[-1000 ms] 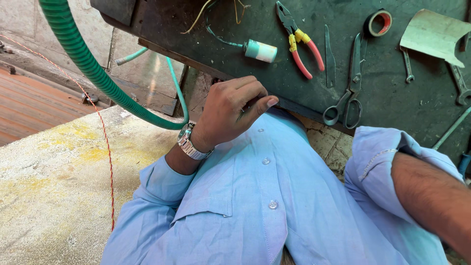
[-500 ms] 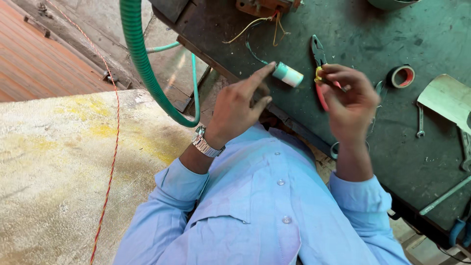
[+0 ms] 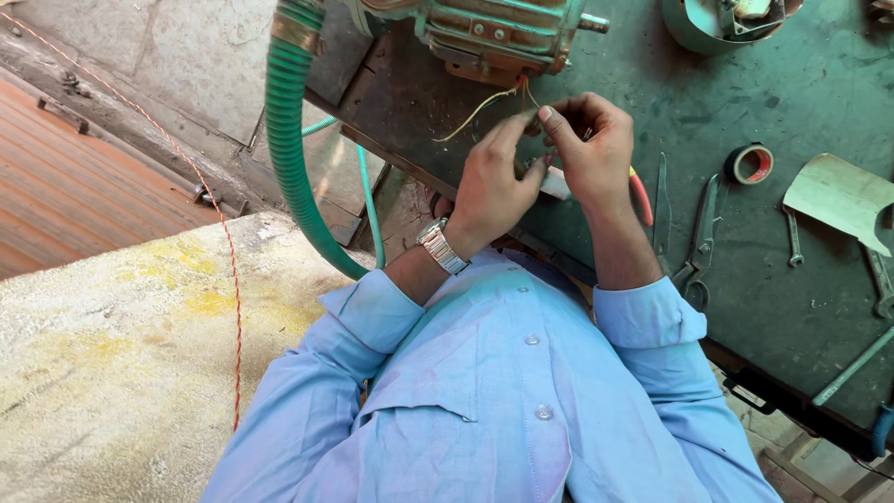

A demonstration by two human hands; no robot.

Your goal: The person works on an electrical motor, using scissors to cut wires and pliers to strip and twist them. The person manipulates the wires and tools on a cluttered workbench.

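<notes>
- Left hand and right hand raised together at upper centre of frame, fingertips meeting just below the green motor housing.
- Both pinched shut on thin wires (yellow, white, a bit of red) trailing from motor; exact strand per hand can't tell, too small.
- White tube-shaped item between the hands, partly hidden; held or just lying there, can't tell.
- Silver wristwatch on left wrist; light-blue shirt sleeves fill bottom centre.
- Tape roll, red w/ dark outer ring, flat on bench at upper right, well apart from hands.
- Pale grey-green card piece w/ curved cutout at right edge; no print legible.
- Pliers, red/yellow grips, just beside right wrist, mostly hidden by it.
- Scissors and small spanner right of centre on dark green bench top.
- Green ribbed hose curving down from top left-centre, past bench edge.
- Bench's near edge running diagonally from upper centre to lower right; bare bench surface between motor and tape roll.
- Concrete slab lower left, thin red-white cord across it; rust-brown ribbed sheet at left.
</notes>
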